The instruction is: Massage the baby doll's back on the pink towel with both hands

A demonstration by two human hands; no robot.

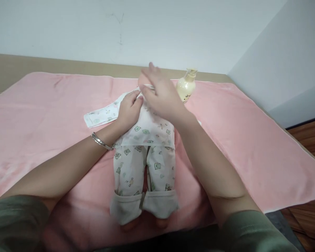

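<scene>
A baby doll [160,131] lies on its back, feet toward me, in a white long-sleeved top and matching trousers with small green animal prints. My left hand [130,108] holds the side of its chest near the shoulder, fingers bent and thumb on the cloth. Over the doll's upper chest and head is my right hand [161,92], with fingers stretched out and slightly blurred by motion; nothing shows in it. The right hand hides much of the head. One sleeve [101,116] lies spread out to the left. The trouser cuffs are folded up, with the feet partly showing below.
A pink blanket [55,119] covers most of the wooden table [10,66]. Just right of the doll's head stands a cream pump bottle [186,86]. A white wall [81,31] rises behind the table, and brown wood-look flooring [307,140] shows at right.
</scene>
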